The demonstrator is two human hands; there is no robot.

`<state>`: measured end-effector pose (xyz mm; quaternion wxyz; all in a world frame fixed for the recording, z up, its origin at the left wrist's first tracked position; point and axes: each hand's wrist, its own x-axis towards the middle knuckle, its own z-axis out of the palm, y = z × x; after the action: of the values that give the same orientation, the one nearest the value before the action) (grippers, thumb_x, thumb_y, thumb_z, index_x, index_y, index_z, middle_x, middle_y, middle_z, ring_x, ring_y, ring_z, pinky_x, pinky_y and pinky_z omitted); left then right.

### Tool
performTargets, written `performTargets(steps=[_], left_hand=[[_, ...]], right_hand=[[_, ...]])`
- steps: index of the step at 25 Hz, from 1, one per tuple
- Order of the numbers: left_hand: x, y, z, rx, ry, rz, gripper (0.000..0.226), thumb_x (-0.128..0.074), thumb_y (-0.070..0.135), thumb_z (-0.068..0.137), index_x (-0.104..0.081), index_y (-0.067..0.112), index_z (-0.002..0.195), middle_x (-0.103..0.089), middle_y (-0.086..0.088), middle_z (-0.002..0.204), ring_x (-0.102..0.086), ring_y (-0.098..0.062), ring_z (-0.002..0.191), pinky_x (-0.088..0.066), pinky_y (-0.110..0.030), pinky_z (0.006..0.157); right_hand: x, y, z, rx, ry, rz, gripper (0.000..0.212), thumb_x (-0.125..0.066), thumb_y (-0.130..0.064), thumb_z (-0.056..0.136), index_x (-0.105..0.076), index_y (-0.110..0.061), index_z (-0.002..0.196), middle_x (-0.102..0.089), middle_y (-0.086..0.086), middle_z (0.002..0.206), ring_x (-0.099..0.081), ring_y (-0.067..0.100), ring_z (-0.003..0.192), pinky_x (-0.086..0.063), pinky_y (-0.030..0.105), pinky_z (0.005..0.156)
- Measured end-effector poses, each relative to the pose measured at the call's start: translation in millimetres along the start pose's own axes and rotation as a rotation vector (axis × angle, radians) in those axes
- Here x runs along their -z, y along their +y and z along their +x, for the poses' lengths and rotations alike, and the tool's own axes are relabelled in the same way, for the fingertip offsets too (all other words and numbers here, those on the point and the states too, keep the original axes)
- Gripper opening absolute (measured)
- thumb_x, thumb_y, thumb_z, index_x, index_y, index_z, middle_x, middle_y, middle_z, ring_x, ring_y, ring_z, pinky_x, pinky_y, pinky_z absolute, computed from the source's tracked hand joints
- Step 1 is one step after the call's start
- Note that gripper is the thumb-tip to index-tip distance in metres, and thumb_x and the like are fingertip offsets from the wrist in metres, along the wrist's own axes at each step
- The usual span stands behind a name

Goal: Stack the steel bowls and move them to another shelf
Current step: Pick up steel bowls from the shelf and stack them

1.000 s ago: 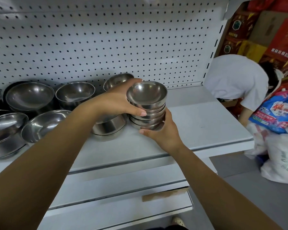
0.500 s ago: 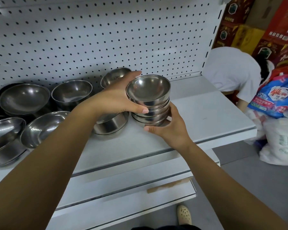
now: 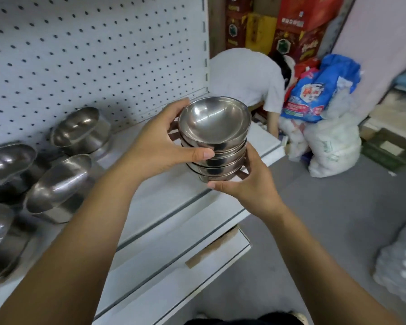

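Note:
A stack of several small steel bowls (image 3: 215, 127) hangs in the air above the front right part of the white shelf (image 3: 164, 188). My left hand (image 3: 157, 144) wraps the stack's left side, thumb across the front of the upper bowls. My right hand (image 3: 244, 181) cups the stack from below and from the right. The stack's bottom is hidden by my right hand's fingers. Larger steel bowls (image 3: 59, 181) stay on the shelf at the left, blurred.
A pegboard back panel (image 3: 80, 55) rises behind the shelf. Lower white shelves (image 3: 174, 261) jut out beneath. A person in a white shirt (image 3: 249, 76) bends down to the right, beside filled plastic bags (image 3: 331, 146) and stacked cartons (image 3: 291, 22). Packed bottles (image 3: 401, 268) lie on the grey floor.
Both hands have lifted the bowl stack off the shelf and carried it right, toward the shelf's front edge. The view has swung to the right and blurred.

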<state>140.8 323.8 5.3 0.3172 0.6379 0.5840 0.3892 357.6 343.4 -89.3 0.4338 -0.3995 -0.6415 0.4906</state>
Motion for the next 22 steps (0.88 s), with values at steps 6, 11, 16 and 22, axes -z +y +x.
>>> performTargets(steps=[6, 11, 16, 22], left_hand=[[-104.4, 46.6, 49.6, -0.057, -0.168, -0.028, 0.113, -0.099, 0.048, 0.050, -0.044, 0.039, 0.149, -0.057, 0.019, 0.140, -0.056, -0.003, 0.129, -0.050, -0.030, 0.108], [-211.2, 111.5, 97.8, -0.178, -0.353, -0.039, 0.095, -0.097, 0.034, 0.059, -0.052, 0.041, 0.142, -0.062, 0.019, 0.136, -0.061, -0.005, 0.125, -0.055, -0.032, 0.102], [-329.5, 174.0, 142.7, -0.294, -0.492, -0.104, 0.069, -0.097, 0.038, 0.057, -0.070, 0.032, 0.120, -0.065, 0.017, 0.131, -0.064, -0.006, 0.121, -0.053, -0.032, 0.103], [-460.7, 235.5, 179.6, -0.331, -0.601, -0.221, 0.057, -0.098, 0.026, 0.053, -0.071, 0.015, 0.102, -0.074, -0.001, 0.118, -0.070, -0.013, 0.112, -0.058, -0.037, 0.098]], right_hand=[[119.9, 14.7, -27.2, -0.029, 0.142, -0.056, 0.107, -0.101, -0.018, 0.062, -0.043, -0.023, 0.152, -0.066, -0.011, 0.136, -0.061, 0.004, 0.127, -0.051, 0.022, 0.106], [246.6, 21.8, -56.7, -0.049, 0.256, -0.141, 0.110, -0.102, -0.031, 0.058, -0.044, -0.029, 0.152, -0.066, -0.016, 0.135, -0.060, 0.003, 0.128, -0.049, 0.024, 0.108], [372.3, 30.0, -87.3, -0.075, 0.393, -0.176, 0.104, -0.102, -0.023, 0.058, -0.050, -0.028, 0.147, -0.069, -0.016, 0.130, -0.063, 0.001, 0.123, -0.049, 0.015, 0.101], [488.0, 36.5, -128.4, -0.092, 0.599, -0.189, 0.098, -0.102, -0.017, 0.057, -0.054, -0.025, 0.142, -0.071, -0.011, 0.128, -0.066, 0.004, 0.120, -0.051, 0.019, 0.103]])
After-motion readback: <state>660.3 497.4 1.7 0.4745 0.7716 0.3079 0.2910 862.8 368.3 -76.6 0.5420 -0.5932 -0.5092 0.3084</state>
